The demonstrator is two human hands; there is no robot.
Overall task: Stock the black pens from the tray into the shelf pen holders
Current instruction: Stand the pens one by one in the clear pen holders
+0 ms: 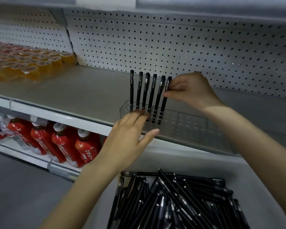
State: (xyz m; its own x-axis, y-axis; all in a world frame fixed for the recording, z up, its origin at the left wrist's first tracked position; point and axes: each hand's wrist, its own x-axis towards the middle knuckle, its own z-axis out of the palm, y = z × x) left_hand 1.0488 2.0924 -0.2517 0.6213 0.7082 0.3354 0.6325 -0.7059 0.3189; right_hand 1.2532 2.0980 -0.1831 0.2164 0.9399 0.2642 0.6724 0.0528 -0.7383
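A clear plastic pen holder [185, 120] stands on the grey shelf [82, 91]. Several black pens [144, 91] stand upright in its left end. My right hand [190, 90] pinches the rightmost pen [164, 103] near its cap, with the pen's lower end in the holder. My left hand [130, 138] has straight fingers, and its fingertips touch the holder's front left face. A white tray [261, 182] at the bottom right holds a heap of black pens [180, 202].
Orange jelly cups [23, 63] fill the shelf's left part. Red juice bottles [59, 139] stand on the lower shelf. A white pegboard [172, 47] backs the shelf. The holder's right compartments hold no pens.
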